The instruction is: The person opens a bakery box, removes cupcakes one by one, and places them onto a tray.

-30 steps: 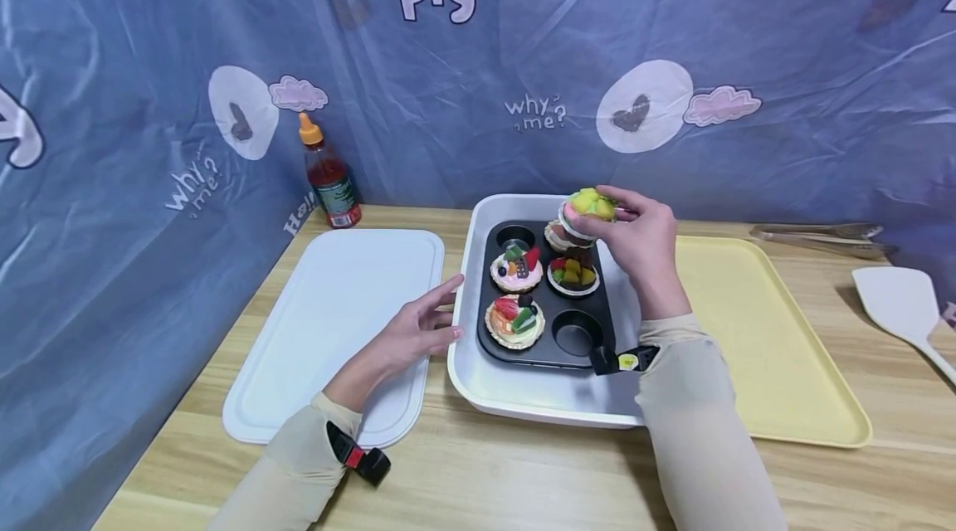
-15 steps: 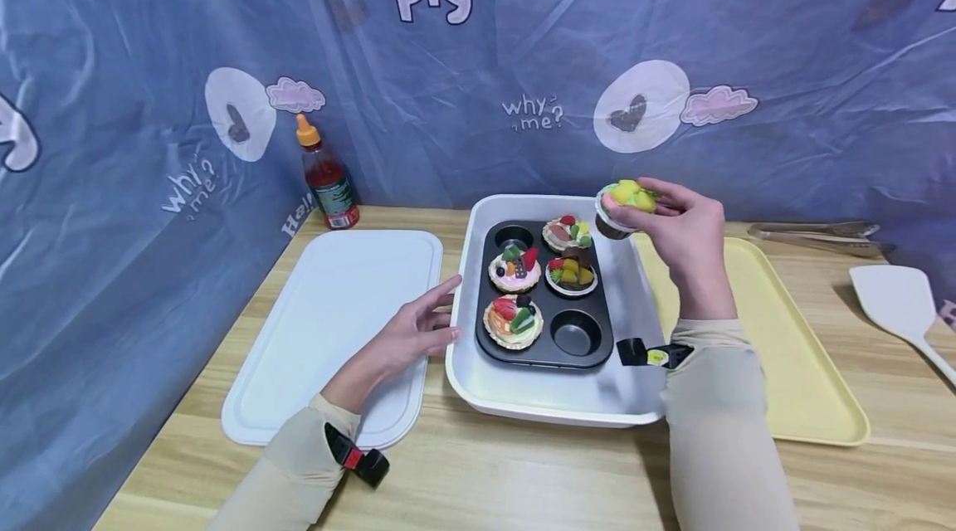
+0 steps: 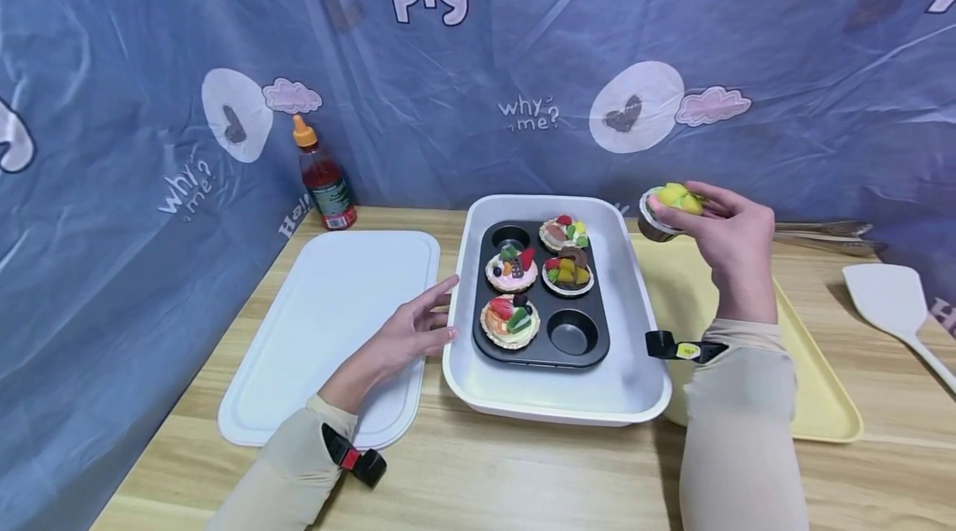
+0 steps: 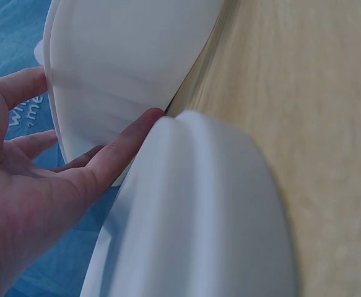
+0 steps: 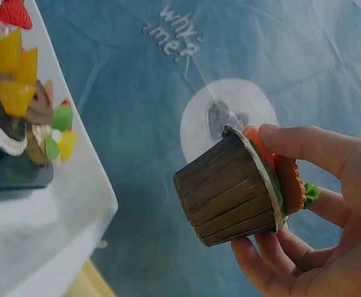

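My right hand (image 3: 735,241) pinches a cupcake (image 3: 659,220) in a pleated brown cup, thumb and fingers at its topped rim. It hangs in the air right of the white bin (image 3: 631,377), over the back of the yellow tray (image 3: 821,398). In the right wrist view the cupcake (image 5: 230,192) tilts sideways. Fruit-topped tarts, such as a strawberry one (image 3: 510,321) and a mango one (image 3: 568,272), sit in a black muffin tin (image 3: 541,355) inside the bin. With fingers extended, my left hand (image 3: 407,336) rests at the bin's left wall, seen closely in the left wrist view.
A white lidded board or tray (image 3: 329,340) lies left of the bin, under my left forearm. Behind it stands a sauce bottle (image 3: 329,191) with an orange cap. Metal tongs (image 3: 829,242) and a white spatula (image 3: 887,299) lie at the right. A blue curtain (image 3: 448,141) hangs behind.
My right hand has carried the cupcake from above the muffin tin's back right, out over the bin's right rim, to the right. The left hand stays at the bin's wall.
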Demonstrator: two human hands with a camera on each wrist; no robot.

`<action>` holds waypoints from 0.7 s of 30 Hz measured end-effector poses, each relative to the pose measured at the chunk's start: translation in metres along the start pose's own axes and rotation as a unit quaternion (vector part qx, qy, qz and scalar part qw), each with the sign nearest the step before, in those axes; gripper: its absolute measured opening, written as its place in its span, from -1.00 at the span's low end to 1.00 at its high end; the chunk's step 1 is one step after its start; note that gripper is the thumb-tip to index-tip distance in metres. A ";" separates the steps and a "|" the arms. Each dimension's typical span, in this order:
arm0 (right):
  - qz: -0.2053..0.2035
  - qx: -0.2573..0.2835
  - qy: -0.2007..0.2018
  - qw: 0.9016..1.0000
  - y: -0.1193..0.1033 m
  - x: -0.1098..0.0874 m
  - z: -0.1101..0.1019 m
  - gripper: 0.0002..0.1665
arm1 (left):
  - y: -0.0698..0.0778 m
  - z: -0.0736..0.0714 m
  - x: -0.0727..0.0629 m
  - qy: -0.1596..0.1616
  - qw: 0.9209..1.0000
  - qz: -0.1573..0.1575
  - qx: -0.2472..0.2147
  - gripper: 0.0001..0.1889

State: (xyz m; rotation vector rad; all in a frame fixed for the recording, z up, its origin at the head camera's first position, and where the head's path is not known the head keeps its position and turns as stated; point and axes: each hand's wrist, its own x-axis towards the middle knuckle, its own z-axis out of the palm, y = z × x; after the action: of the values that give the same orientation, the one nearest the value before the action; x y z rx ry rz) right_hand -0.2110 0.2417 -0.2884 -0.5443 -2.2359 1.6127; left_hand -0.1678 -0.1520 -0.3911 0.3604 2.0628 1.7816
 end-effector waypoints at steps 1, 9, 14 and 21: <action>0.003 0.000 0.002 1.000 0.001 0.001 -0.001 -0.11 | 0.000 0.000 0.000 0.001 1.000 -0.001 0.001 -0.18; 0.020 -0.028 0.000 0.999 0.016 0.010 -0.010 -0.08 | 0.001 0.001 0.000 0.004 1.000 -0.004 -0.004 -0.18; 0.020 -0.035 -0.027 0.999 0.026 0.016 -0.016 -0.06 | 0.003 0.002 0.000 0.004 1.000 -0.009 -0.004 -0.17; 0.018 -0.040 -0.043 0.998 0.039 0.021 -0.021 -0.02 | 0.003 0.001 -0.001 0.001 1.000 -0.008 0.000 -0.18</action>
State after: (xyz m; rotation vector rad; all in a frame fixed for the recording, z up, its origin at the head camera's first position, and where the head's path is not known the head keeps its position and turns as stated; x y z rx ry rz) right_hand -0.2153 0.2805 -0.3181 -0.5503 -2.3740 1.5987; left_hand -0.1667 -0.1506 -0.3885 0.3426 2.0610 1.7741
